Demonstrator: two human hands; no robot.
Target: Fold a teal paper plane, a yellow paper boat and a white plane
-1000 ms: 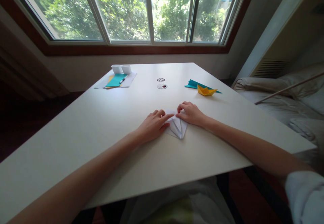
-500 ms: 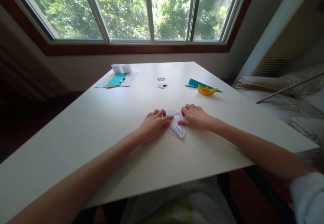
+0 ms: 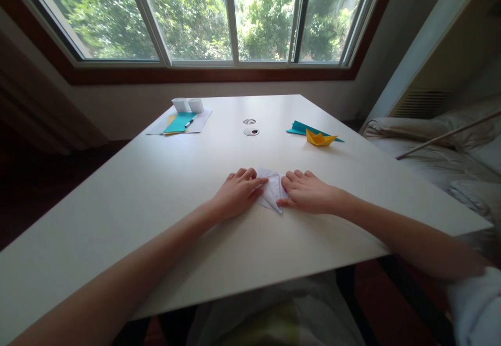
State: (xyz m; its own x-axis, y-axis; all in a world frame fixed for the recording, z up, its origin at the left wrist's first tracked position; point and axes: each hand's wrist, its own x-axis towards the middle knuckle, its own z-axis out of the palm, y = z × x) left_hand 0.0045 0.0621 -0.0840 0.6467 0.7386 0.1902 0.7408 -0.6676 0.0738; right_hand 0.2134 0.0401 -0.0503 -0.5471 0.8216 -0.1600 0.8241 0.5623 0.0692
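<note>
A small piece of folded white paper [image 3: 273, 189] lies on the table between my two hands, one of its points toward me. My left hand [image 3: 238, 192] presses on the paper's left side, with the index fingertip on top and the thumb along the edge. On the right side, my right hand [image 3: 305, 192] has its fingers curled and its thumb low, closed on the paper's right edge. That edge is partly hidden under the right fingers.
Beyond my right hand, a yellow paper boat [image 3: 320, 138] stands before a teal folded paper [image 3: 303, 128]. Two round stickers [image 3: 251, 132] lie mid-table. At the back left are teal paper [image 3: 180, 123], a pen [image 3: 191, 121] and white cups [image 3: 188, 105].
My right hand has shifted slightly toward me, down along the paper's right edge. The flap there now looks flatter. My left hand has stayed in place.
</note>
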